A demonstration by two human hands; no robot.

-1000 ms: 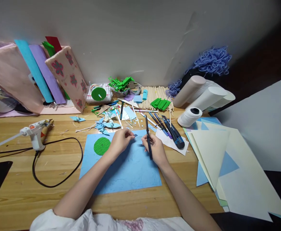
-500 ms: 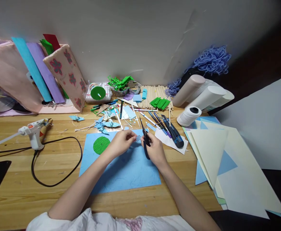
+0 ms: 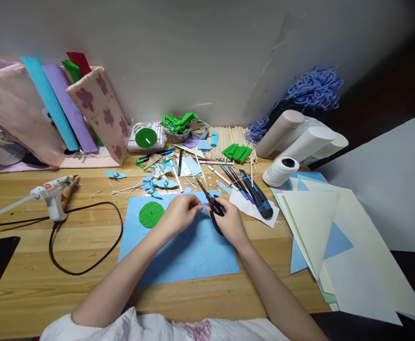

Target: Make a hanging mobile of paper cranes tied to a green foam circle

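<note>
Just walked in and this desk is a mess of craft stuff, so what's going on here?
A person sits at a wooden table, both hands over a blue sheet. The right hand holds black scissors, blades pointing up and left. The left hand pinches something small next to the blades; it is too small to identify. A green disc lies on the sheet. A glue gun rests to the left, pens and cream paper to the right.
</note>
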